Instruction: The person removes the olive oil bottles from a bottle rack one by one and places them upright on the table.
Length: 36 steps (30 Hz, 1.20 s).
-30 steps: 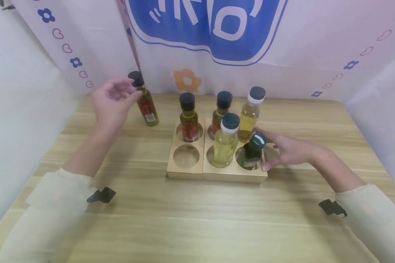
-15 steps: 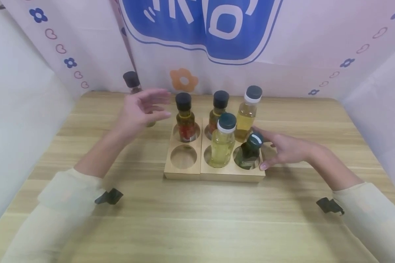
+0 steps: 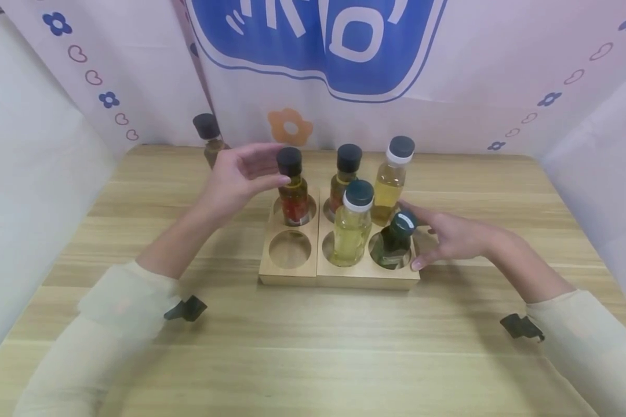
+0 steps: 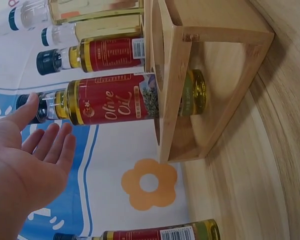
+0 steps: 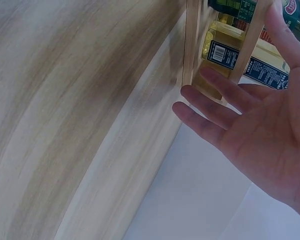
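Note:
My left hand is around the black cap of an olive oil bottle, which stands upright in the rack's back left hole. In the left wrist view its red label faces the camera; the thumb lies along the cap and the fingers are loosely spread. My right hand rests at the right end of the wooden rack, thumb at the front corner beside a dark green bottle. The right wrist view shows the other fingers loosely extended by the rack.
More bottles stand in the rack: a pale yellow one, an amber one and another red-labelled one. Behind my left hand, a black-capped bottle stands on the wooden table. A printed cloth hangs behind.
My left hand has moved right, from beside the bottle standing on the table to the olive oil bottle in the rack. My right hand has stayed at the rack's right end.

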{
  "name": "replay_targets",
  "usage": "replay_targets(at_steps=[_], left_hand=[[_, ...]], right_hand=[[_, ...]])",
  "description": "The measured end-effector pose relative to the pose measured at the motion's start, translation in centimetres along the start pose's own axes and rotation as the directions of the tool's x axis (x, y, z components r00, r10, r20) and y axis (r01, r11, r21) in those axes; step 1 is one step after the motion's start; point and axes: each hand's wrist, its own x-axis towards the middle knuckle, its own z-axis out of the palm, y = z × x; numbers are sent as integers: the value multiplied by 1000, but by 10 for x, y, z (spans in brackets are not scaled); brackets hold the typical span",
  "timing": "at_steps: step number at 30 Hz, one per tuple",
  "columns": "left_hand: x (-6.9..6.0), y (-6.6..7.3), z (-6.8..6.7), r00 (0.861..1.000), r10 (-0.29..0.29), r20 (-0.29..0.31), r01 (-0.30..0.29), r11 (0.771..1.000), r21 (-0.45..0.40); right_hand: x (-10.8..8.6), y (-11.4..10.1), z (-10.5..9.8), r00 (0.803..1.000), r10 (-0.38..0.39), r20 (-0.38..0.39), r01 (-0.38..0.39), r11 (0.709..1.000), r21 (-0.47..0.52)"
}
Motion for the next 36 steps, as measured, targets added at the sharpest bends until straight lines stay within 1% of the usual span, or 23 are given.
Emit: replay_targets(at_steps=[4,6,9,11,15,19,22,26,36], left_hand=[[1,1,2,1000,-24,-16,24,999,-23],[1,2,2,999,-36,-15,35,999,-37],[2,3,4,999,-46,2,46,997,-57],[2,3,5,999,-51,9,52,997,-55],[2,5,8,998,-57,0,57,998,-26],[3,8,8,999,-43,-10,42,999,-18],[3,9,9,999,-31,-20,31,999,-25],[4,10,10,999,-31,-25,29,998,-49],[6,8,11,999,-20,-27,18,996,-83]], right_hand=[[1,0,0,1000,-8,0,8,1000,3],[1,0,0,1000,-14,1,14,1000,4],[1,0,0,1000,-13,1,13,1000,2],[1,1,0,1000,-8,1,8,1000,1],[1,1,0,1000,-2,1,1,1000,3],[1,1,1,1000,-5,0,5,1000,2],[1,1,1,1000,-7,0,7,1000,5],[1,1,0,1000,-11,3,11,1000,8],[0,0,-1,1000,-1,8,1,1000,7]])
